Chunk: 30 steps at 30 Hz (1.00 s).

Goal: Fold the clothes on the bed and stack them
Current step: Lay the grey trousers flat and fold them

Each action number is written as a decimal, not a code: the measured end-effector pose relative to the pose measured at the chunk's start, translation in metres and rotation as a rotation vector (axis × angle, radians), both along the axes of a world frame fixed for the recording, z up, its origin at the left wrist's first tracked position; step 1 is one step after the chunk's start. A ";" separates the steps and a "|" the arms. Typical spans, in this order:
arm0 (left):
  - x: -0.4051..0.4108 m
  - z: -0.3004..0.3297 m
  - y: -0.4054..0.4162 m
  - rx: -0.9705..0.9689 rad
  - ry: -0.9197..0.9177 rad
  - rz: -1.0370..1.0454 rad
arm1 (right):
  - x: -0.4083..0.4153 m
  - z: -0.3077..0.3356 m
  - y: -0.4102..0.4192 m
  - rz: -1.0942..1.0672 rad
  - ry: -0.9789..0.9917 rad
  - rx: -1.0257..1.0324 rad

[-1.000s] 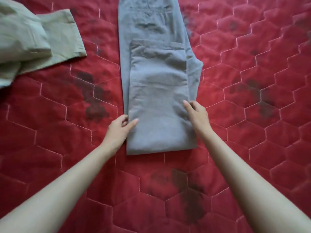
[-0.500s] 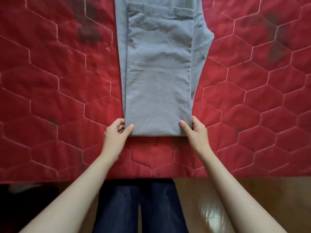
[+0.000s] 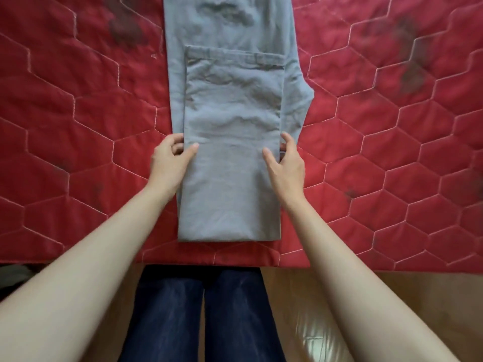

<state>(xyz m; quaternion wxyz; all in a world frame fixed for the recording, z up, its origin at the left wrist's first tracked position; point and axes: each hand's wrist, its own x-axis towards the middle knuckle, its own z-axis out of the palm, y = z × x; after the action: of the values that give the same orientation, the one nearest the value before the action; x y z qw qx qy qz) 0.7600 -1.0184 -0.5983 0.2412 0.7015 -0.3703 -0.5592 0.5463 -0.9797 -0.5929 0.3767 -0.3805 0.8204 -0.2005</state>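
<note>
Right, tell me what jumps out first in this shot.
The grey trousers dominate, lying lengthwise at centre with the leg end folded up over the rest. The left hand and right hand grip the folded part's two side edges, thumbs on top. Beneath is a red quilted bedspread stitched in hexagons.

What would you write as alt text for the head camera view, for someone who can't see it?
Seen from above, a left hand and right hand grip the two side edges of grey trousers, partly folded on a red quilt. The person's legs in dark jeans stand on a wooden floor at the bed's edge.
</note>
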 end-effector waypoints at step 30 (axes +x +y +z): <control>-0.037 -0.022 -0.349 -0.514 -0.624 -0.064 | -0.016 -0.016 -0.395 -0.105 0.251 -0.208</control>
<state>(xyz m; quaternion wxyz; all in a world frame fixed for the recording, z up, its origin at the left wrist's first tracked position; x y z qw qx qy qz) 0.7232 -1.3674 -0.6200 0.2673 0.7424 -0.5751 -0.2160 0.5300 -1.3746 -0.6093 0.2187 -0.3963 0.8545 -0.2547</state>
